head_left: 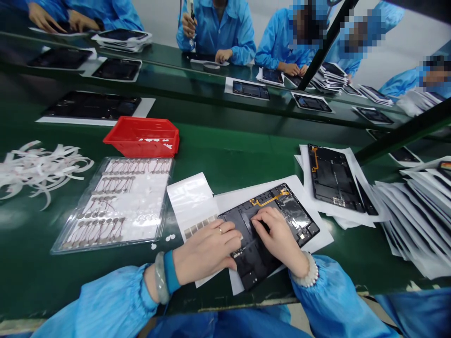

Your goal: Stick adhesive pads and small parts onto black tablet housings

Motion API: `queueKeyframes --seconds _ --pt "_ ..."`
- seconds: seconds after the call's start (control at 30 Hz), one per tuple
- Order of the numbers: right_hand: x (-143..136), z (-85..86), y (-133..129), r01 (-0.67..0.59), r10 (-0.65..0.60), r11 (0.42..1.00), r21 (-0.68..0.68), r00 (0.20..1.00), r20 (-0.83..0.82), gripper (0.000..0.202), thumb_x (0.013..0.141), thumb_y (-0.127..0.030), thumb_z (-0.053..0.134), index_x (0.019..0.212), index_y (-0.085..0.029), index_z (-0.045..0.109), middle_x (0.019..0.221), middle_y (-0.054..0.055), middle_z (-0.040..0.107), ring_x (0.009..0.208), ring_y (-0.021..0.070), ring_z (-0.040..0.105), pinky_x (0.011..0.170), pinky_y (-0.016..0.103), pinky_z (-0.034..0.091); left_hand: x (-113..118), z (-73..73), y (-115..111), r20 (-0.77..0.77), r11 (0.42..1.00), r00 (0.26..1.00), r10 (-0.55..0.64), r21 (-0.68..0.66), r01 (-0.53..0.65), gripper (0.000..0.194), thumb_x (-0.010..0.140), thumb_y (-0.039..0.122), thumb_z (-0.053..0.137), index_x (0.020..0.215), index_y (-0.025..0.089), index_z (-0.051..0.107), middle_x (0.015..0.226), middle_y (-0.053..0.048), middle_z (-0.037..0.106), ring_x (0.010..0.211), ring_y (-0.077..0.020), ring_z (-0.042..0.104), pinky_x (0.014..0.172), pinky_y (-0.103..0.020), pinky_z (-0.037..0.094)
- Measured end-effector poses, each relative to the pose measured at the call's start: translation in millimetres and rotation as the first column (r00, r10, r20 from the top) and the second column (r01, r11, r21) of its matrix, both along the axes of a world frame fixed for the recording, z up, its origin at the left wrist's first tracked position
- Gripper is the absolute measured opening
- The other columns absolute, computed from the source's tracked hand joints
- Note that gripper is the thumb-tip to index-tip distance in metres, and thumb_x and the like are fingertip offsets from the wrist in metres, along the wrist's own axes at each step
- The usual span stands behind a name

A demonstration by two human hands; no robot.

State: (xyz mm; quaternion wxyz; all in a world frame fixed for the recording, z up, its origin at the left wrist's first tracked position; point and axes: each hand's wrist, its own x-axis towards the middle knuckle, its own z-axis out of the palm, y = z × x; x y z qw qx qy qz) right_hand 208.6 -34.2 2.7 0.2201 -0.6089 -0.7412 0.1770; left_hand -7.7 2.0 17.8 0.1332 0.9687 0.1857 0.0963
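A black device housing (252, 277) with an orange flex strip lies tilted on white paper (322, 234) in front of me. My left hand (207, 246) rests over its left edge, fingers slightly bent, with the fingertips on the housing. Over the middle of the housing, my right hand (278, 234) has thumb and forefinger pinched together; whatever is between them is too small to make out. A white sheet with grey square pads (193, 199) lies beside the housing, partly under my left hand. Farther left is a clear tray (141, 197) of small round parts with thin wires.
Behind the tray stands a red bin (141, 136). White strips (45, 169) are heaped at the far left. Another housing (331, 178) and a paper stack (416, 220) lie right. A dark post (405, 131) slants over the right side. People in blue work across the bench.
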Motion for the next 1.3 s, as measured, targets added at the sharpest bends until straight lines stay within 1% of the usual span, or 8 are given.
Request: queueKeyframes --seconds 0.2,0.37,0.57,0.63,0.93,1.1,1.2,1.3 --pt "-1.0 0.9 1.0 0.005 -0.005 1.000 0.005 1.000 0.000 0.016 0.092 -0.023 0.047 0.085 -0.021 0.061 0.089 0.005 0.061 0.086 0.0199 0.054 0.080 0.034 0.042 0.4 0.3 -1.0 0.091 0.997 0.996 0.003 -0.072 0.004 0.043 0.069 0.047 0.075 0.087 0.018 0.049 0.093 -0.003 0.061 0.097 -0.0232 0.054 0.080 -0.034 0.042" --pt "1.9 -5.1 -1.6 -0.031 0.032 0.999 0.032 0.999 -0.038 0.018 0.093 -0.025 0.045 0.085 -0.020 0.061 0.090 0.006 0.061 0.088 0.0207 0.055 0.082 0.036 0.043 -53.1 17.0 -7.2 0.211 0.953 0.929 0.303 -0.047 -0.300 0.009 0.092 0.028 0.054 0.091 0.019 0.052 0.101 -0.005 0.061 0.098 -0.0213 0.054 0.084 -0.035 0.041" --pt "16.9 -27.6 3.8 -0.076 0.080 0.994 0.081 0.996 -0.049 0.024 0.090 -0.038 0.048 0.086 -0.022 0.064 0.092 0.007 0.064 0.090 0.0230 0.058 0.085 0.038 0.045 -180.5 21.3 8.0 0.228 0.580 0.561 0.796 -0.022 -0.815 0.023 0.095 0.029 0.040 0.090 0.018 0.060 0.090 -0.005 0.065 0.086 -0.0202 0.057 0.078 -0.034 0.043" --pt "19.4 -30.5 7.4 -0.089 0.092 0.993 0.075 0.995 -0.038 0.027 0.089 -0.042 0.048 0.085 -0.023 0.066 0.092 0.007 0.065 0.090 0.0233 0.060 0.086 0.038 0.046 -202.1 18.3 9.9 0.194 0.546 0.536 0.822 0.002 -0.838 0.021 0.093 0.030 0.045 0.088 0.019 0.062 0.089 -0.005 0.066 0.086 -0.0210 0.055 0.080 -0.035 0.043" --pt "17.8 -10.3 10.2 -0.109 0.109 0.992 -0.068 0.994 -0.014 0.036 0.086 -0.053 0.048 0.080 -0.023 0.068 0.089 0.007 0.067 0.087 0.0226 0.063 0.082 0.033 0.051 -184.7 2.0 22.2 0.087 0.641 0.637 0.766 -0.035 -0.766 0.009 0.078 0.023 0.067 0.071 0.020 0.063 0.078 -0.001 0.063 0.080 -0.0192 0.055 0.073 -0.030 0.040" --pt "-6.4 32.4 11.4 -0.131 0.099 0.965 -0.227 0.985 -0.145 0.036 0.084 -0.054 0.052 0.081 -0.023 0.068 0.091 0.006 0.067 0.089 0.0216 0.061 0.082 0.030 0.048 -192.9 15.8 20.2 0.223 0.633 0.605 0.764 -0.084 -0.769 0.014 0.081 0.026 0.067 0.069 0.021 0.062 0.072 0.002 0.063 0.076 -0.0166 0.056 0.072 -0.028 0.040" --pt "-54.7 60.9 11.9 -0.283 0.118 0.852 -0.440 0.923 -0.365 0.038 0.084 -0.054 0.054 0.081 -0.020 0.068 0.081 0.005 0.066 0.078 0.0177 0.059 0.072 0.026 0.048 -173.6 29.5 1.4 0.398 0.574 0.499 0.770 -0.090 -0.814 0.017 0.089 0.029 0.058 0.074 0.019 0.059 0.078 -0.001 0.062 0.080 -0.0171 0.055 0.076 -0.031 0.041" --pt "-112.0 70.8 13.0 -0.469 -0.128 0.607 -0.642 0.739 -0.661 0.044 0.079 -0.058 0.060 0.085 -0.015 0.069 0.082 0.007 0.067 0.063 0.0116 0.054 0.053 0.021 0.044 -135.4 35.2 -26.6 0.591 0.657 0.522 0.616 -0.019 -0.754 0.015 0.090 0.025 0.057 0.076 0.019 0.059 0.077 -0.001 0.061 0.078 -0.0161 0.053 0.072 -0.030 0.039"
